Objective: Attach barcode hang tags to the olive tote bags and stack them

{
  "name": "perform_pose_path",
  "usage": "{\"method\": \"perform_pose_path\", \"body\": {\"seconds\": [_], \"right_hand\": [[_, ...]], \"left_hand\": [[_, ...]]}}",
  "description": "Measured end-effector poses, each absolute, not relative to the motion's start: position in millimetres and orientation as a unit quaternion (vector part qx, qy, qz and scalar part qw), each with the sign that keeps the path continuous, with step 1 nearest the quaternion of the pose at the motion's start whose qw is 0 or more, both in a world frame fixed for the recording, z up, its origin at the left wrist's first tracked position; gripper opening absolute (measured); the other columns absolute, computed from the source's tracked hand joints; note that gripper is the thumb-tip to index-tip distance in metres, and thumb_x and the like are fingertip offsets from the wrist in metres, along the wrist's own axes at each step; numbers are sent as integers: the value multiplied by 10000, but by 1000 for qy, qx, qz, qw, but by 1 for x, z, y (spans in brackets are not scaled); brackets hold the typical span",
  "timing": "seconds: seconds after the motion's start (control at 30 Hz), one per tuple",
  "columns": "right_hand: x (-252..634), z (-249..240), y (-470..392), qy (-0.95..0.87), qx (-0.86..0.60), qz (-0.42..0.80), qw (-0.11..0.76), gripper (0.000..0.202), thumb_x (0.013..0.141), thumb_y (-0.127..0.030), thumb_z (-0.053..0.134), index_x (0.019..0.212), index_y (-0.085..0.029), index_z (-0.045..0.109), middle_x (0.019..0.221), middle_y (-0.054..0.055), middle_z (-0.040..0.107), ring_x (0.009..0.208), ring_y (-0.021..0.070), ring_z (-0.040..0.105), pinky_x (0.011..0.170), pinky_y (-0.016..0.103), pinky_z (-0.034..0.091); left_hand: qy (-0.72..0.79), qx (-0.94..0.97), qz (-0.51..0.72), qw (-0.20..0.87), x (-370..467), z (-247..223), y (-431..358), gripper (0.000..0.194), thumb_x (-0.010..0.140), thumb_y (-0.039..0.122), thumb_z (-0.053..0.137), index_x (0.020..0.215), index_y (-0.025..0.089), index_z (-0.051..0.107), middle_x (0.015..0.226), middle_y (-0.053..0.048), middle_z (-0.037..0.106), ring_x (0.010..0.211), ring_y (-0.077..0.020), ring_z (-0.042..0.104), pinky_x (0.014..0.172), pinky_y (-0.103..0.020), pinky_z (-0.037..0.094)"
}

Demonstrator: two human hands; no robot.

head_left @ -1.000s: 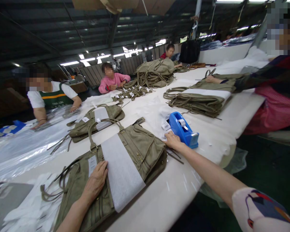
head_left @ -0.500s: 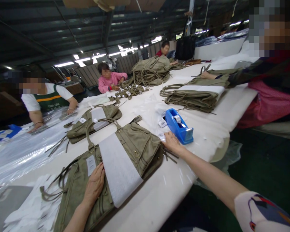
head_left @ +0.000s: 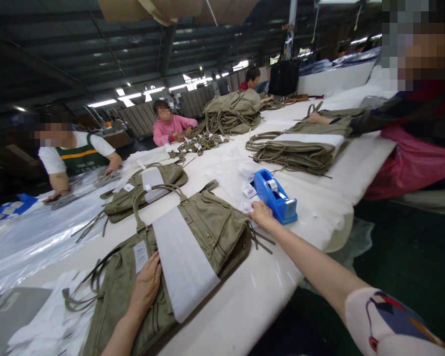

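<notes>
Okay, lower-centre olive-green fabric handbag (head_left: 207, 217): likely soft, hold by looped handles (head_left: 136, 210); left hand (head_left: 146, 284) flat, unclenched; right hand (head_left: 262, 213), grip unclear.

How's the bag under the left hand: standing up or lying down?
Lying down: the bag rests broad side up on the table.

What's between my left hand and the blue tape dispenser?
From your left hand to the blue tape dispenser, the head view shows a white paper band across the olive bag, more bag, then your right hand.
</notes>
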State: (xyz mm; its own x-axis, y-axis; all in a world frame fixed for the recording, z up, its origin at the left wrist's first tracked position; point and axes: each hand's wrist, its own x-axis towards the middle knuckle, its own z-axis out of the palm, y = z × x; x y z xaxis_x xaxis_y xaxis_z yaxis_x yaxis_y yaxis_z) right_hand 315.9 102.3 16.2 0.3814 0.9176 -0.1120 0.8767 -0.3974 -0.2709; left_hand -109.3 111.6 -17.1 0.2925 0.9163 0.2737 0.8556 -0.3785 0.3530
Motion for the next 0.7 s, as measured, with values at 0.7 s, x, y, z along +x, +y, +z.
{"method": "perform_pose_path", "body": {"seconds": [0.7], "right_hand": [[344, 51, 75, -595, -784, 7, 177, 248, 791, -250, 440, 919, -184, 641, 880, 46, 657, 812, 166, 588, 686, 237, 399]], "left_hand": [[530, 813, 240, 35, -110, -21, 112, 471, 853, 428, 285, 1127, 140, 535, 1219, -109, 550, 1147, -227, 502, 1031, -416, 371]]}}
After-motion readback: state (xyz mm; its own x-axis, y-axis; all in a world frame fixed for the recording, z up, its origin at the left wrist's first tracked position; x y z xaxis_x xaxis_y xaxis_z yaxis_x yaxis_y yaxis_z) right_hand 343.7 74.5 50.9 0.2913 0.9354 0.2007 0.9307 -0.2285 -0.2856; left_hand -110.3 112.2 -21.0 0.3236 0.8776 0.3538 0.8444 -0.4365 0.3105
